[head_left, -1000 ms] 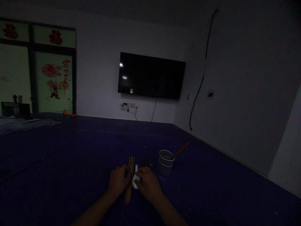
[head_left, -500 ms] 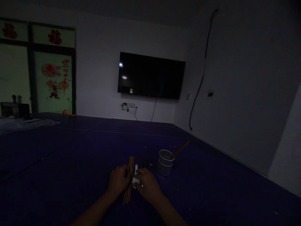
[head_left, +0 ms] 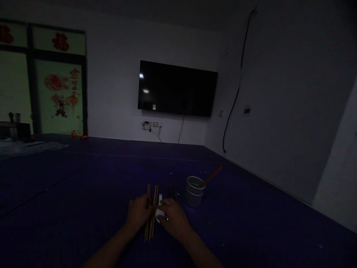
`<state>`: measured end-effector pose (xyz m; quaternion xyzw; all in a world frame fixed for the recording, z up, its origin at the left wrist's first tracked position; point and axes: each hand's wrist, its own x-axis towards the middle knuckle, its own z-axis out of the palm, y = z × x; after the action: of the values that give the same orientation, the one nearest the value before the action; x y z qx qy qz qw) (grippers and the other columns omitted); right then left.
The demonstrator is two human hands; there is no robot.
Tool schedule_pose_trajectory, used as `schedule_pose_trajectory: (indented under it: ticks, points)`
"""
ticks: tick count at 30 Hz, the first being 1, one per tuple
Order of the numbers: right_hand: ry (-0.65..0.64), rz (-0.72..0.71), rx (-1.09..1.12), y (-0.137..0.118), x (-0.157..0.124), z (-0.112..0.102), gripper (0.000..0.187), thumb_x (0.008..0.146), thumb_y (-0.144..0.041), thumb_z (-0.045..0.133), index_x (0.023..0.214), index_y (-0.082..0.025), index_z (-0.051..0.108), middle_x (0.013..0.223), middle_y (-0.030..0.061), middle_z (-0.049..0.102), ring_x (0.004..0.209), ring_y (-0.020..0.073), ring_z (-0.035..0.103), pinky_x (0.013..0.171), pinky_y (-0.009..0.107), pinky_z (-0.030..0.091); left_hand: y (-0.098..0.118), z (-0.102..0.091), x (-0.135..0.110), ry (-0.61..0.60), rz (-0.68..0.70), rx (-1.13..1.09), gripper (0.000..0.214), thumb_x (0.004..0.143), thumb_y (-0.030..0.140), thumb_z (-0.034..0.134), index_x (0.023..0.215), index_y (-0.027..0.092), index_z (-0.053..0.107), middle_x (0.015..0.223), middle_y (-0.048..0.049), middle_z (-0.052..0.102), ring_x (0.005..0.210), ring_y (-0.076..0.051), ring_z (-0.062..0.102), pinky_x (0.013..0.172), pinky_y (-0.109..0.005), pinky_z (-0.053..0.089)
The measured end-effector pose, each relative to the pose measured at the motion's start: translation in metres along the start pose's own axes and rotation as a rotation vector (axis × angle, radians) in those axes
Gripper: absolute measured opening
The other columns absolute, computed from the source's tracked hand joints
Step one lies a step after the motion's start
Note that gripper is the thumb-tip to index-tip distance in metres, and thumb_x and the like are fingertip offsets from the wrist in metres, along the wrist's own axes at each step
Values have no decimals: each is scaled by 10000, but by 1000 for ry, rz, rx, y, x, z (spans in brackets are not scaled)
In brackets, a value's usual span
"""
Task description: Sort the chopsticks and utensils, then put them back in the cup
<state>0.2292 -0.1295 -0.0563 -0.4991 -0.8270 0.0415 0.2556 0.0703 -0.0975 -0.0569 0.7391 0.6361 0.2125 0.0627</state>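
Note:
My left hand (head_left: 138, 211) rests on the table with curled fingers, closed on a left pair of chopsticks (head_left: 148, 189). A second pair of chopsticks (head_left: 156, 190) lies just right of it, with a narrow gap between the pairs. My right hand (head_left: 175, 217) is closed around a white spoon (head_left: 160, 213), whose handle points away from me. Something metallic glints under the right fingers, too small to make out. Dark slim objects (head_left: 172, 192) lie beyond the right hand, partly hidden by it.
Right of my hands stands a grey metal cup (head_left: 194, 197) with a wooden stick (head_left: 213, 175) leaning out of it. The dark blue surface (head_left: 92, 193) reaches to the wall. Clear plastic sheeting (head_left: 30, 148) and small orange objects (head_left: 83, 137) lie far left.
The chopsticks, bunched together before, now lie as two separate pairs. My left hand has shifted slightly left with one pair. My right hand stays on the spoon.

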Motion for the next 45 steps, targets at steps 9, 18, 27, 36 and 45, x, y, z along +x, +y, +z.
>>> schedule_pose_trajectory:
  ticks: [9,18,27,36,45]
  points:
    - [-15,14,52,3,0,1,286,783,-210,585,1050,-249,680,1158,53,620,1095,204,531,938,306,375,-11,-3,6,-2,-36,80,173,793,247,465,905,202,589,897,-44,708,905,-219,646,768,-324,389]
    - [-21,3,47,3,1,0,269,800,-218,575,1046,-248,679,1155,53,621,1087,206,538,935,310,381,-7,-7,-1,18,4,212,303,829,348,408,818,183,661,848,-104,701,940,-292,620,817,-423,385]
    - [5,6,42,1,0,0,266,800,-211,572,1037,-257,684,1145,53,626,1072,204,550,919,313,400,-5,-6,-4,28,36,268,392,865,366,382,842,130,694,895,-163,691,971,-325,596,845,-459,374]
    - [8,-5,34,4,3,4,260,799,-218,582,1035,-252,684,1151,54,626,1092,203,542,939,305,380,-3,-6,1,-9,50,310,371,851,290,363,851,137,701,899,-164,700,954,-302,616,833,-437,392]
    - [-18,14,36,4,3,1,284,819,-242,569,1087,-244,664,1179,57,615,1108,202,532,946,296,376,-3,-7,3,-48,19,301,344,846,297,387,857,150,698,892,-146,706,971,-286,622,833,-399,396]
